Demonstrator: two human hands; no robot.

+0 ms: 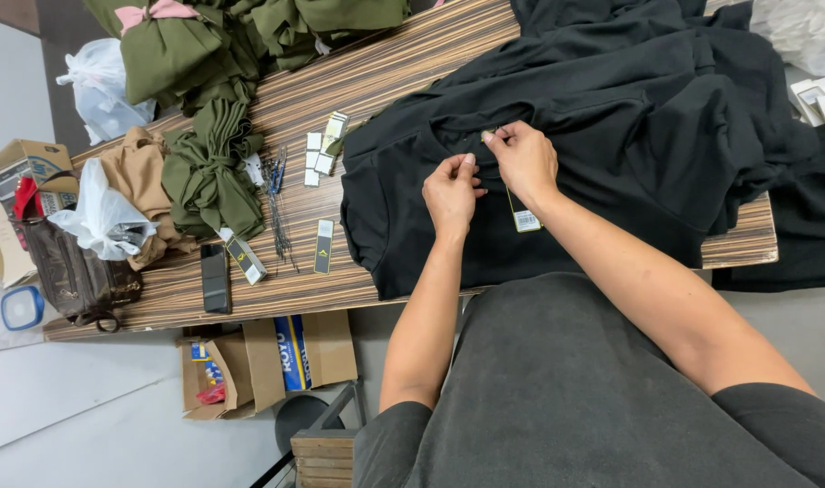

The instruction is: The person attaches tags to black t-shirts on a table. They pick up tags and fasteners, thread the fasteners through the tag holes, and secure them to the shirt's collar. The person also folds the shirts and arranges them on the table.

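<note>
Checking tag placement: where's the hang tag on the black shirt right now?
Head view, centre-right: the hang tag lies on the black shirt, just below the right hand at the collar, beside the right forearm.

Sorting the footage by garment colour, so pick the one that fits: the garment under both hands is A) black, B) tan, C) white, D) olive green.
A: both the left hand and the right hand rest at the neckline of the black garment, with a hang tag lying on it; the olive green bundles lie apart, farther along the striped wooden table.
</note>
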